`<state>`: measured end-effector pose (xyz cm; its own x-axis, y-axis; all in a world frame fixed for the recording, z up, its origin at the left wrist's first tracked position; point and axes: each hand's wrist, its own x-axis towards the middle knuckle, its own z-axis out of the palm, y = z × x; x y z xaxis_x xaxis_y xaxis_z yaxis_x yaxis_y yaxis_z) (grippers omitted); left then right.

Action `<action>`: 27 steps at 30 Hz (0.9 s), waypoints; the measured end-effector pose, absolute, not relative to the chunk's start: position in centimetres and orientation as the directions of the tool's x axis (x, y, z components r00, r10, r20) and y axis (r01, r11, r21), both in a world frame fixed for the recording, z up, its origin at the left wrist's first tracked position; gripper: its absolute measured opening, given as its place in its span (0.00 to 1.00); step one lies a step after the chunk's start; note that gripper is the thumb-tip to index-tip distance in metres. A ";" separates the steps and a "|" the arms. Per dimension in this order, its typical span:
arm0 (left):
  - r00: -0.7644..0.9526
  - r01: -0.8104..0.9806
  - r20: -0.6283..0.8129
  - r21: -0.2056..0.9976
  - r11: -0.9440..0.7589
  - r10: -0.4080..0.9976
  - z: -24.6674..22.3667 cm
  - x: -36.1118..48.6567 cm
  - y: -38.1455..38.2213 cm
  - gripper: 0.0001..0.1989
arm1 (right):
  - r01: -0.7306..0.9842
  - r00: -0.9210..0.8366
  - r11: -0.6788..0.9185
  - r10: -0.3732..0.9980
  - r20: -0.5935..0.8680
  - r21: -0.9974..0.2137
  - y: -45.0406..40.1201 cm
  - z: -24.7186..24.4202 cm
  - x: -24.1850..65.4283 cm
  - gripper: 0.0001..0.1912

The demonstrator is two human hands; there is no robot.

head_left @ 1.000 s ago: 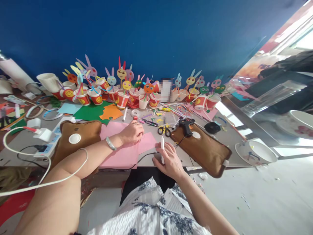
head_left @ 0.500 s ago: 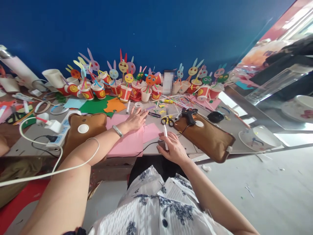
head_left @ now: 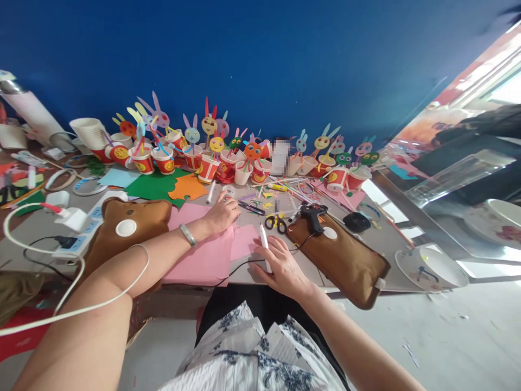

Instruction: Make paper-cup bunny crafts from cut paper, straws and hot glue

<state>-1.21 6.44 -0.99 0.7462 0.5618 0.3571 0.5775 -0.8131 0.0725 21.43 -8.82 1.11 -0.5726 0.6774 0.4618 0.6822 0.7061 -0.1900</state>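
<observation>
My right hand (head_left: 285,266) grips a white marker (head_left: 264,238), tip pointing up and away, low over the table's front edge. My left hand (head_left: 223,213) rests at the top edge of a large pink paper sheet (head_left: 199,260), fingers loosely bent and apart with nothing visible in them. A smaller pink piece (head_left: 244,241) lies between the two hands. Just beyond my left fingers are a white capped marker (head_left: 210,193) and a dark pen-like cutter (head_left: 251,208). Black-handled scissors (head_left: 275,224) lie above my right hand.
Paper cups with rabbit-faced figures (head_left: 207,168) line the blue wall. Brown pouches (head_left: 340,255) flank my hands, a black glue gun (head_left: 312,216) on the right one. A power strip (head_left: 87,228) stands left; its white cable (head_left: 122,296) crosses my left arm. A bowl (head_left: 431,266) sits right.
The view has tilted upward, so the table sits lower in the picture. My left hand's fingers have drawn in from a flatter spread. My right hand still holds the marker.
</observation>
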 end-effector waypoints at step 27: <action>0.242 -0.355 -0.184 0.897 0.264 0.952 2.1 -0.6 4.2 0.13 | 0.600 -0.395 0.682 0.707 0.586 -0.418 -2.0 2.3 19.1 0.20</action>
<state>-0.61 4.16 2.08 0.2424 0.9525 -0.1844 -0.3546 0.2639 0.8970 19.09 -1.96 2.32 -0.3955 0.7073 0.5860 0.6003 0.6819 -0.4179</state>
